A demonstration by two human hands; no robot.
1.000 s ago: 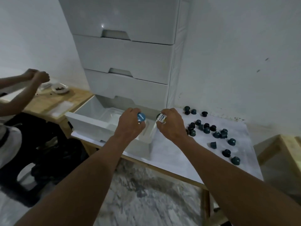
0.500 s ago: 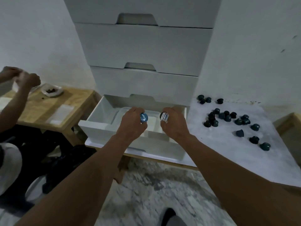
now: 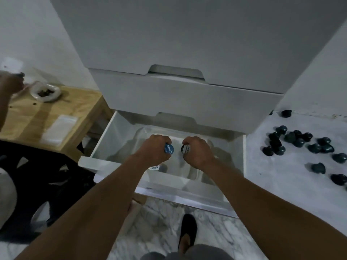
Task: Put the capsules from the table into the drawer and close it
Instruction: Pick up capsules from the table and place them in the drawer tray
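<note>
Hands over the open drawer (image 3: 105, 139): left hand (image 3: 154, 151) grips a blue-lidded capsule (image 3: 168, 148), right hand (image 3: 198, 152) a dark-lidded capsule (image 3: 185, 148); drawer floor directly below both.

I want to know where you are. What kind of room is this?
Probably a plain workroom or storeroom: a white drawer unit, small wooden tables, a marble-patterned floor, and another person working nearby.
</note>
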